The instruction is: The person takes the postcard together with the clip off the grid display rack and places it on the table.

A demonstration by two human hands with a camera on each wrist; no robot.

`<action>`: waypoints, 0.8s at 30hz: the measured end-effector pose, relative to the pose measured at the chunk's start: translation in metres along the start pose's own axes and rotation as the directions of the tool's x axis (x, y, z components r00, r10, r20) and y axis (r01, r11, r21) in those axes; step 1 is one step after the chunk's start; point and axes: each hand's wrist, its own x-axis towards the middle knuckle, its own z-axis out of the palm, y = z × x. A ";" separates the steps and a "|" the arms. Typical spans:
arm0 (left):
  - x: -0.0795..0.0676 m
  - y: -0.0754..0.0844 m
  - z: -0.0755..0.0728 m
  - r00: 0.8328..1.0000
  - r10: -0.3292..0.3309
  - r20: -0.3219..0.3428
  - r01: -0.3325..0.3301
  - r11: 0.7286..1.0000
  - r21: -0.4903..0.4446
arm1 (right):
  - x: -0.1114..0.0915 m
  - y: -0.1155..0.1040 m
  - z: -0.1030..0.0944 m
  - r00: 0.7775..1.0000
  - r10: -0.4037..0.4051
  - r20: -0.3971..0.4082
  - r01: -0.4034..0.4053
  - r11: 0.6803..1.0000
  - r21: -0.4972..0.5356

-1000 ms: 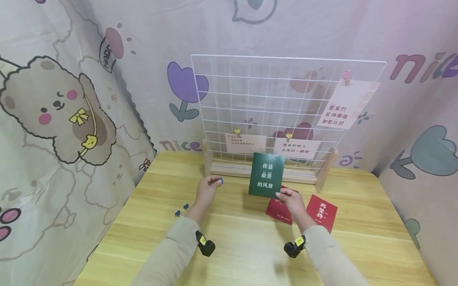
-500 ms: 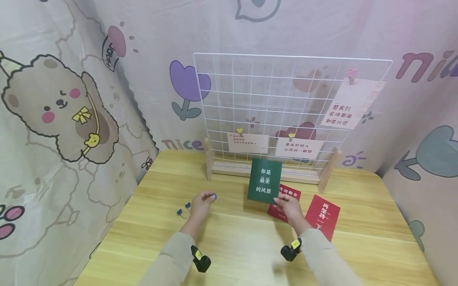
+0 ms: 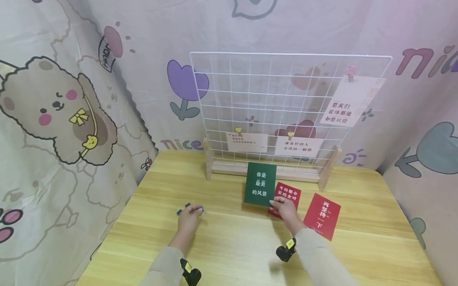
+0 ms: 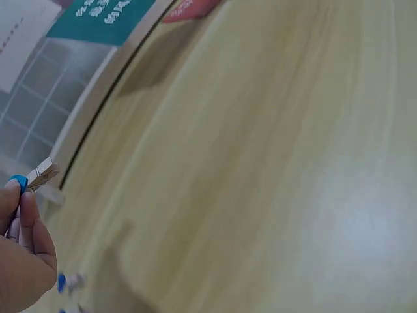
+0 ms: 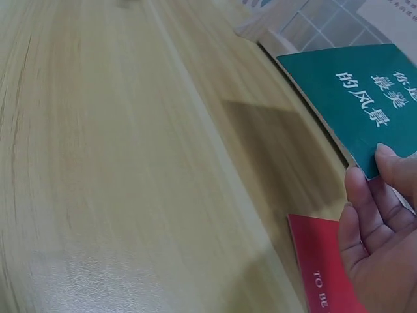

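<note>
My left hand (image 3: 189,219) pinches a small wooden clothespin (image 4: 43,174) with a blue piece on it, between thumb and fingers, above the left of the table. Two more clothespins with dark blue hearts lie on the table just behind that hand; one blue-hearted clothespin (image 4: 71,282) shows blurred in the left wrist view. At its lower right corner a green card (image 3: 260,183) with white writing is pinched by my right hand (image 3: 286,210). The card is raised in front of the grid rack's base. Beneath my right hand lies a red card (image 3: 289,192), partly covered.
A white wire grid rack (image 3: 257,99) on a wooden base stands at the back of the table (image 3: 236,246). Clipped to it are a white card (image 3: 247,143), a second white card (image 3: 298,147) and a pale pink card (image 3: 352,101). Another red card (image 3: 323,216) lies at right.
My left hand has moved left and toward me with the clothespin, close to the two lying ones. The green card in my right hand has come slightly lower and left, uncovering more red card.
</note>
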 end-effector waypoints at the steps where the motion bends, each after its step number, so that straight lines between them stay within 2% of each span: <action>1: -0.001 -0.003 -0.003 1.000 -0.008 -0.004 0.008 1.000 -0.009 | 0.000 0.001 0.001 1.000 0.006 0.001 -0.006 1.000 0.007; 8: -0.008 -0.022 -0.019 0.997 -0.045 -0.057 0.043 0.998 -0.034 | 0.000 0.005 0.003 0.999 0.033 0.014 -0.033 0.999 0.001; 13: -0.010 -0.031 -0.029 0.995 -0.078 -0.064 0.074 0.995 -0.063 | 0.001 0.007 0.004 0.998 0.055 0.020 -0.055 0.998 -0.017; 19: -0.006 -0.040 -0.040 0.992 -0.107 -0.063 0.102 0.991 -0.086 | 0.001 0.010 0.006 0.998 0.057 0.039 -0.055 0.997 -0.053; 24: -0.004 -0.047 -0.047 0.988 -0.123 -0.090 0.114 0.988 -0.100 | -0.001 0.014 0.008 0.996 0.067 0.058 -0.063 0.996 -0.063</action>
